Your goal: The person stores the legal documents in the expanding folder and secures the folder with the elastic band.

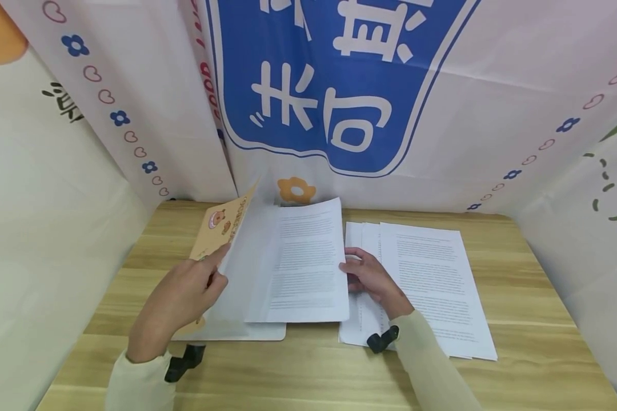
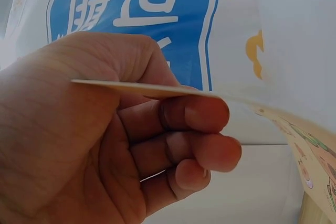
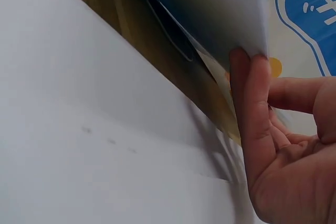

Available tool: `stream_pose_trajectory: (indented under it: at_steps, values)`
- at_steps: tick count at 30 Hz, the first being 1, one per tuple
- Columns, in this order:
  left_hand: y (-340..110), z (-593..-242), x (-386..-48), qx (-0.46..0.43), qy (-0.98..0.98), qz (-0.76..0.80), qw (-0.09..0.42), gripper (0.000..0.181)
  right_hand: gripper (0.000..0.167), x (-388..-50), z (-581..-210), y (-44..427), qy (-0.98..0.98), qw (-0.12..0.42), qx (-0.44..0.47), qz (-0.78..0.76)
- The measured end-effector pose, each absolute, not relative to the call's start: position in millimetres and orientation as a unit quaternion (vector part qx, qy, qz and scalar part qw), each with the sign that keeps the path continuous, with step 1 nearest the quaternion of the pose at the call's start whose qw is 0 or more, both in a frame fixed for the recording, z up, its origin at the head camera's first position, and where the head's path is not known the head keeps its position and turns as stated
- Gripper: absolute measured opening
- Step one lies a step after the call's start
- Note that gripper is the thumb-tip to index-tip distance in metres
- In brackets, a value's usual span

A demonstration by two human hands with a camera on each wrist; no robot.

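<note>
Apparently, the work is standing partway: the tan folder [image 1: 215, 231] is lying opened, and a printed page [image 1: 308, 257] is resting with its left part overlapped by clear film [image 1: 239, 279]; whether it is slipped inside cannot be told. Loose sheets [image 1: 432, 285] are lying on the table [image 1: 308, 374] to the right, probably remaining to be handled. Right hand [image 1: 371, 278] is pinching the printed page's right edge; the page is extending leftward from that grip. Left hand [image 1: 185, 294] is gripping the folder's raised edge.
</note>
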State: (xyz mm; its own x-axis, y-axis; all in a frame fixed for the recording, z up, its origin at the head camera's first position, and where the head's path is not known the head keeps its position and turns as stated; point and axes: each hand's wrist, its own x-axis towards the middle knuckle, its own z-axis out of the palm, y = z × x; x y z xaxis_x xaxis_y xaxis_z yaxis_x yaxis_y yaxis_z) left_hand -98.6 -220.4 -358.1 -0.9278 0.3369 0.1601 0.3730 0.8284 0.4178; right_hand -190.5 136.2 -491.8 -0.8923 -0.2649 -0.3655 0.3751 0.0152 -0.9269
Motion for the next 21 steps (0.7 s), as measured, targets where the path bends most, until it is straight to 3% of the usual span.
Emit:
stream_pose_trajectory:
  at_steps: [21]
  values:
    - [-221, -357, -98, -0.187, -0.956, -0.222, 0.036, 0.055, 0.046, -182, -499, 115, 0.673, 0.251, 0.004, -0.696]
